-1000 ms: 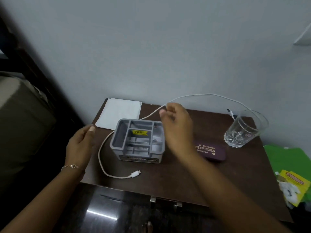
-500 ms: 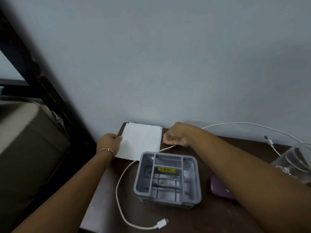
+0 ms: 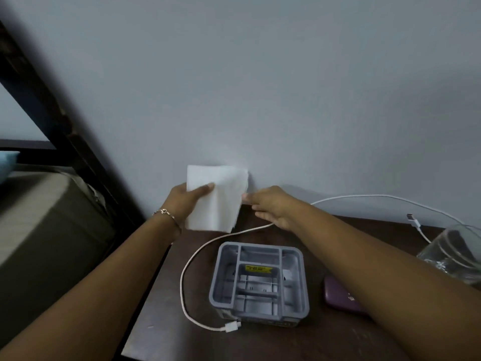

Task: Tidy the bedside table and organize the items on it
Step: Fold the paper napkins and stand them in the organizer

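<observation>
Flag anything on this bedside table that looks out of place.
The white cable sprawls loose: it loops round the left side of the grey organizer, one plug lying at its front, and trails off toward the glass.

The paper is white, the organizer grey with a yellow label, the case purple, the table dark brown.

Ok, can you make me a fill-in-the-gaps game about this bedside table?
1. The flat paper sheet gripped by the left hand is coloured ____.
2. The small sticker inside the grey plastic organiser box is ____.
3. The purple hard case lies on the organiser's ____ side.
Missing words: white, yellow, right.
</observation>
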Available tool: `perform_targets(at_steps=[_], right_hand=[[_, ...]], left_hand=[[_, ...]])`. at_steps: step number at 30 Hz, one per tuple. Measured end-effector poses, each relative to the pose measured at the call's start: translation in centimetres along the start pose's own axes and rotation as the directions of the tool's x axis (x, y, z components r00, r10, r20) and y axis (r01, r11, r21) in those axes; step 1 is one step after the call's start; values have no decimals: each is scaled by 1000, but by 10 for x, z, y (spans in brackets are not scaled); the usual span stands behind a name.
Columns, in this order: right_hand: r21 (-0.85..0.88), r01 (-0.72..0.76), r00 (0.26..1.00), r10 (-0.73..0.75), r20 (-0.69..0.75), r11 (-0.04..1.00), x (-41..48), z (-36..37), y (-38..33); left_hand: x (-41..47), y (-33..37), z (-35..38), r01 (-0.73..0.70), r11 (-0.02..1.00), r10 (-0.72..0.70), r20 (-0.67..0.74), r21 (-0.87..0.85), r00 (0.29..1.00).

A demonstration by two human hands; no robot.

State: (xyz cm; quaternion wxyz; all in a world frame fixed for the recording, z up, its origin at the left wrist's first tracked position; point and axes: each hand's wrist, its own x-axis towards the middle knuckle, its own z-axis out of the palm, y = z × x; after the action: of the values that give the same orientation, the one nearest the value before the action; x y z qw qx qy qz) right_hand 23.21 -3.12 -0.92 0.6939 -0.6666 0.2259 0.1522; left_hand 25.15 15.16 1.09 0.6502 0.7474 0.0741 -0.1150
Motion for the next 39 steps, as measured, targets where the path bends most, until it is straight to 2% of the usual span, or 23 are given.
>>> perform_targets(at_steps=[3, 5, 8, 10, 14, 18, 20, 23, 29, 33, 39], right_hand=[[157, -13, 988, -11, 155, 988, -32, -5, -13], [278, -7, 978, -51, 202, 960, -61, -11, -19], [513, 54, 968, -170, 183, 857, -109, -29, -21], [592, 114, 961, -240, 138, 798, -142, -47, -17], [511, 267, 959, -279, -55, 817, -205, -90, 13], [371, 326, 941, -262, -214, 870, -251, -130, 68], [300, 314, 925, -219, -312, 901, -258, -148, 104], [222, 223, 894, -109, -434, 949, -255, -166, 159], [186, 95, 857, 15, -515, 978, -240, -164, 222], [237, 97, 838, 49, -543, 967, -232, -157, 225], [228, 133, 842, 11, -539, 965, -217, -157, 211]], left_hand=[[-27, 40, 6, 16, 981, 14, 151, -192, 989], [-50, 59, 15, 65, 963, 4, 255, -262, 967], [-91, 76, 30, 135, 932, -13, 341, -336, 940], [-121, 78, 42, 130, 932, 4, 370, -338, 929], [-179, 60, 73, 8, 971, 65, 294, -241, 954], [-223, 10, 118, -70, 983, 114, 261, -172, 959], [-233, -26, 143, -65, 989, 97, 250, -132, 963], [-239, -81, 171, 20, 999, -9, 214, -49, 977], [-246, -124, 180, 98, 995, -100, 86, 28, 991], [-232, -128, 177, 93, 993, -96, 38, 75, 995], [-209, -130, 179, 107, 990, -108, 10, 90, 994]])
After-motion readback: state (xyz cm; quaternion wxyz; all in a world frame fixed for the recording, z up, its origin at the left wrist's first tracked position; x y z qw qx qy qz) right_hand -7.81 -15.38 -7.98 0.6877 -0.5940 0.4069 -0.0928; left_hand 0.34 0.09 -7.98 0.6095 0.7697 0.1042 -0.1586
